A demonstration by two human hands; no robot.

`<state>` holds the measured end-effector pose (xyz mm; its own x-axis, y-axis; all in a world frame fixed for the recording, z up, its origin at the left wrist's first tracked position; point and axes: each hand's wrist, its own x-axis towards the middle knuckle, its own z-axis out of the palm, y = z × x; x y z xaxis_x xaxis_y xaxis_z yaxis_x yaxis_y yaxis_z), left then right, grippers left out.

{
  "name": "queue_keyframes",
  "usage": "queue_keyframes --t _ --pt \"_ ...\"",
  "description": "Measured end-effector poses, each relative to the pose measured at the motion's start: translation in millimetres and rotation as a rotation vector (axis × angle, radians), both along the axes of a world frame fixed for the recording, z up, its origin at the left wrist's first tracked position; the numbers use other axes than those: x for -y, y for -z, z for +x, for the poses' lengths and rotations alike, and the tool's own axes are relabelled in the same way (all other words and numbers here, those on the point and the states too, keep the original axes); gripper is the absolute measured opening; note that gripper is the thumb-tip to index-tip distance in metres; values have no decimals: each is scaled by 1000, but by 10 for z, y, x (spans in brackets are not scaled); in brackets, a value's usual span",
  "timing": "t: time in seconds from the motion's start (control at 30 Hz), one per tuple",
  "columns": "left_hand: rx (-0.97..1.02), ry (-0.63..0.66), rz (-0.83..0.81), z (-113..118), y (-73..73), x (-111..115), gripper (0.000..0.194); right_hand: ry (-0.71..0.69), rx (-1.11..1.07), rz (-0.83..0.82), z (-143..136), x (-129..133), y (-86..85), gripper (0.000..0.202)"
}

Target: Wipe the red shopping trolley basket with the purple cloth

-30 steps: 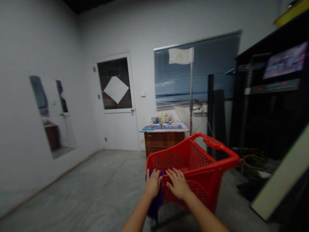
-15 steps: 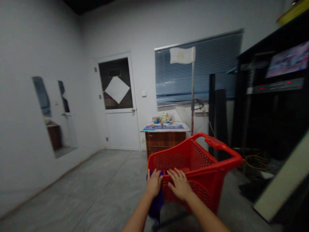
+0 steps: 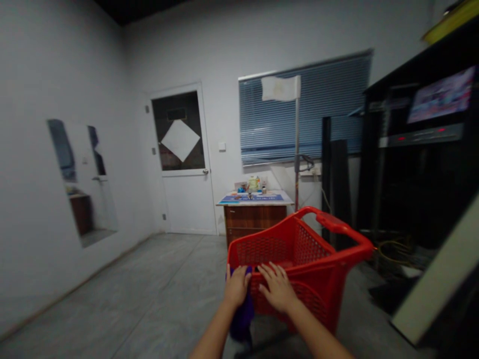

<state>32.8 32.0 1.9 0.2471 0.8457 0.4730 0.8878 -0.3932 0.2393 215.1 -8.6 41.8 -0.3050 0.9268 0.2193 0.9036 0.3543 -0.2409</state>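
A red plastic shopping cart (image 3: 318,269) with mesh sides stands in front of me, its handle toward the right. A purple cloth (image 3: 242,319) hangs over its near left corner. My left hand (image 3: 237,286) is on that corner, fingers curled over the cloth and the rim. Beside it, my right hand (image 3: 277,286) rests on the near rim with its fingers spread, holding nothing. The palms' undersides are hidden.
Behind the cart is a brown drawer cabinet (image 3: 256,217) with small items on top. A white door (image 3: 189,204) and a wall mirror (image 3: 84,199) are at the left. A dark rack (image 3: 422,189) and a slanted pale board (image 3: 434,279) stand at the right.
The view has shifted very slightly. The fingers of my left hand are a little more bent over the cloth. My right hand stays on the rim.
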Motion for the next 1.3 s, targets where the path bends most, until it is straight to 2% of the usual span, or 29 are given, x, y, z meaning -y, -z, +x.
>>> queue_keyframes --t 0.2,0.33,0.4,0.57,0.73,0.87,1.0,1.07,1.2,1.3 --pt "19 -43 -71 -31 -68 6 38 6 35 18 91 -40 -63 60" --pt "16 -57 -87 -74 -108 14 37 179 55 99 252 -61 -86 60" --pt "18 -75 -92 -76 -126 28 36 212 74 99 318 -58 -80 58" --pt "19 -121 -108 72 -203 83 38 162 70 89 355 -32 -76 55" --pt "2 -41 -77 256 -264 131 39 135 42 85 364 -30 -95 53" --pt "-2 -8 -58 144 -225 107 38 100 37 70 390 -31 -112 53" --pt "4 -61 -52 42 -188 74 38 110 30 69 351 -29 -125 54" --pt "-7 -58 -44 86 -194 73 39 115 25 72 317 -35 -124 54" --pt "-43 40 -11 228 -219 71 39 102 16 78 285 -61 -109 54" --pt "-21 32 -3 215 -204 41 38 85 17 73 295 -78 -100 53"
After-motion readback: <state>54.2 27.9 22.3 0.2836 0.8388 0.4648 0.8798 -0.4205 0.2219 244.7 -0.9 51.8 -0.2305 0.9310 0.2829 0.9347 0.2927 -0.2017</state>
